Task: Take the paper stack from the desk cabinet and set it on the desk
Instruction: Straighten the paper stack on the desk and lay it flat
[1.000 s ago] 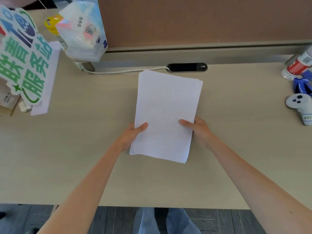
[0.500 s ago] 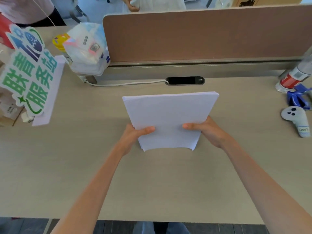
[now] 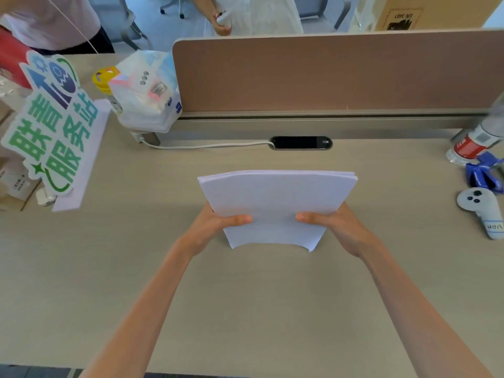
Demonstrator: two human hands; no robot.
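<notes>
Slippage is the main risk: the paper stack (image 3: 275, 205) is stood nearly upright on its lower short edge, which sags in a curve over the desk (image 3: 245, 309), and it is pinched only near that lower end. The top edge already shows sheets fanned slightly out of line. If either grip slackens, loose sheets could slide out or the whole block could topple away toward the partition (image 3: 327, 72) or the cable slot (image 3: 300, 143). I judge the stack is being squared before it is laid flat; whether the lower corners actually touch the desk I cannot tell.

Both forearms reach forward from the near edge and converge on the stack at mid-desk. The left hand (image 3: 215, 227) clasps the left side, thumb across the front face, fingers hidden behind. The right hand (image 3: 335, 227) mirrors it on the right side, thumb on the front.

Smaller things stand well apart: a green sign (image 3: 51, 126) and a plastic bag (image 3: 147, 96) to the left, a white controller (image 3: 482, 211) and a bottle (image 3: 474, 143) to the right. None lies in the stack's way.
</notes>
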